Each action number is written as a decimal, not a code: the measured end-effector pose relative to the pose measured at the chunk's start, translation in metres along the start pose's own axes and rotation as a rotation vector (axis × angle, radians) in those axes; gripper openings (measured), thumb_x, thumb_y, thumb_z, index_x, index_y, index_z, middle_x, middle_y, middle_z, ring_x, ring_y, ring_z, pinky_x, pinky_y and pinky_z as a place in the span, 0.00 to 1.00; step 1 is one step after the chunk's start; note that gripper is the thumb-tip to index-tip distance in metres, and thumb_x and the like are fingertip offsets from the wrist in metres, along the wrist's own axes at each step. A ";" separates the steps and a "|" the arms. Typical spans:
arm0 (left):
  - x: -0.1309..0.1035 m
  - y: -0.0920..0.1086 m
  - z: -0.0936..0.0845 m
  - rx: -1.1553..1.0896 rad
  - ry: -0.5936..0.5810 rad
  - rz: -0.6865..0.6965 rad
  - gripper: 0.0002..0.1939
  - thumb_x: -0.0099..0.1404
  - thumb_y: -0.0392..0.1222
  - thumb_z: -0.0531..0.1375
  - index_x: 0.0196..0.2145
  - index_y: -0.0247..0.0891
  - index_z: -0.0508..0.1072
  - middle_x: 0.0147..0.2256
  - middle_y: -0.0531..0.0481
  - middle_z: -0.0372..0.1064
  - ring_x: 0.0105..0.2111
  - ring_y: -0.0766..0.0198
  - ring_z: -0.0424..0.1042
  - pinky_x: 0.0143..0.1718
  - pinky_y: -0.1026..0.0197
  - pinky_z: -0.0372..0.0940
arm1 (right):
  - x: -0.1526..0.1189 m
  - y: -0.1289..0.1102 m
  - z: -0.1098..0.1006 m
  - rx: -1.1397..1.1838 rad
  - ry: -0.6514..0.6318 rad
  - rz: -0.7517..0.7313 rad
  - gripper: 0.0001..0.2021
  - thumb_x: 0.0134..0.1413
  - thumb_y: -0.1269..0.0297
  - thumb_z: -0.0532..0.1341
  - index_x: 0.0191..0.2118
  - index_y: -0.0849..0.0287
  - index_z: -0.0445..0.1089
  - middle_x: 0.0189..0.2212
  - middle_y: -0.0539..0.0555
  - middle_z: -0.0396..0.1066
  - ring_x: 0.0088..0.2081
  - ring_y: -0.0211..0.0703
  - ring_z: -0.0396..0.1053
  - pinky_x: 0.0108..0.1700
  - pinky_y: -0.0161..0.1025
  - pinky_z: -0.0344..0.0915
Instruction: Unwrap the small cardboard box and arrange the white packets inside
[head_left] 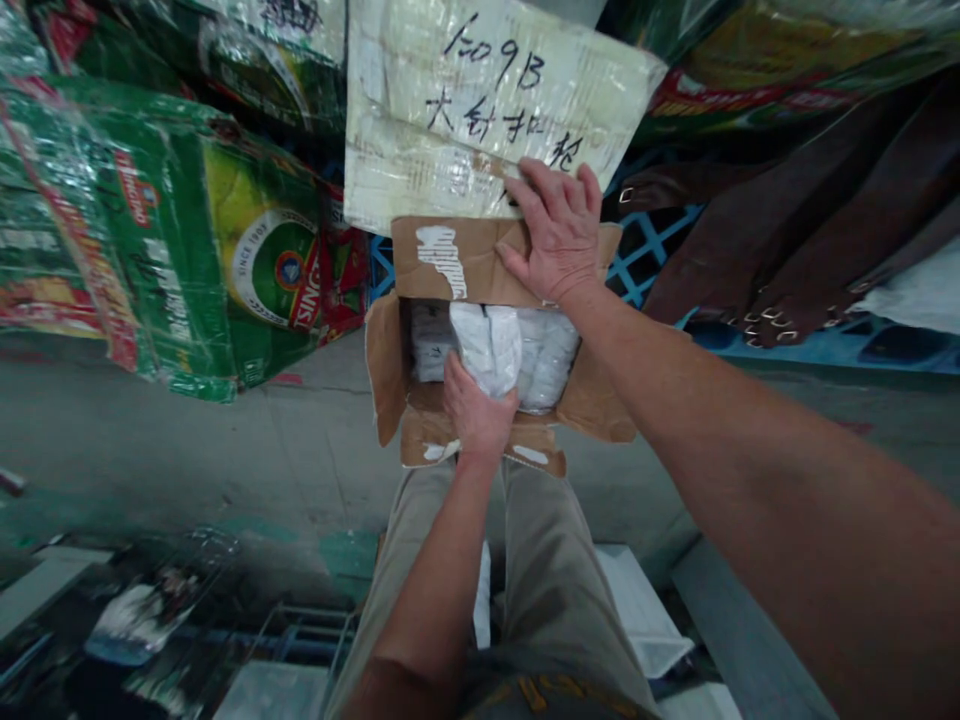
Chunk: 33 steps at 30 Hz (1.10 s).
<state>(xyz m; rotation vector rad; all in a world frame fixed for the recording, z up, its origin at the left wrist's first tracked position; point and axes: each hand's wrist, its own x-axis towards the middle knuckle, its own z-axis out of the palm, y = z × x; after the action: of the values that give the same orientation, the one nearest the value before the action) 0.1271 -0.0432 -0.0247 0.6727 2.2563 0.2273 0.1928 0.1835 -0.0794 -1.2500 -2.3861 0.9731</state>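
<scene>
Cardboard box (480, 262) stood open; left hand (477, 410) gripped a white packet (491, 345) inside; right hand (556, 232) pressed flat, fingers spread, on its far flap.

Grey concrete floor (225, 440), green printed sacks (187, 230), blue pallet (825, 345), dim light.

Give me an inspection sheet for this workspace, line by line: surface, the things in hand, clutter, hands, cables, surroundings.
Surface: grey concrete floor, worn, seen below the box.
Things in hand: open cardboard box, flaps spread, torn white tape; white plastic-wrapped packets inside.
Clutter: green printed sacks at left; brown leather straps with metal rings at right.
Hands: left hand grips a white packet in the box; right hand presses flat on the far flap.
Cables: nothing seen.
Surroundings: handwritten label sheet above the box; blue pallet behind.
</scene>
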 end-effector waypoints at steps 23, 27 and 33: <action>0.088 -0.075 -0.038 -0.301 -0.024 -0.137 0.47 0.43 0.46 0.73 0.60 0.39 0.61 0.55 0.42 0.69 0.55 0.52 0.70 0.58 0.56 0.64 | 0.003 -0.002 -0.003 0.090 -0.057 0.018 0.31 0.53 0.47 0.61 0.62 0.43 0.59 0.70 0.43 0.50 0.70 0.53 0.45 0.73 0.58 0.24; 0.084 -0.079 -0.034 -0.259 0.019 -0.041 0.45 0.45 0.43 0.73 0.59 0.37 0.62 0.55 0.42 0.70 0.55 0.54 0.71 0.58 0.57 0.64 | 0.002 -0.003 -0.002 -0.128 -0.031 -0.058 0.34 0.57 0.47 0.58 0.66 0.54 0.55 0.70 0.50 0.50 0.68 0.51 0.49 0.72 0.58 0.30; 0.068 -0.075 -0.038 -0.296 0.026 -0.026 0.45 0.44 0.39 0.73 0.59 0.34 0.63 0.55 0.39 0.69 0.56 0.52 0.70 0.59 0.55 0.63 | 0.001 -0.004 0.001 -0.279 -0.023 -0.077 0.36 0.57 0.48 0.59 0.68 0.58 0.54 0.70 0.55 0.50 0.66 0.54 0.51 0.71 0.61 0.34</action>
<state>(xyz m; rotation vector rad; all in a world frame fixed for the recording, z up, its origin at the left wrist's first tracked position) 0.0316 -0.0686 -0.0670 0.4847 2.1934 0.5474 0.1895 0.1826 -0.0775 -1.2301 -2.6356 0.6515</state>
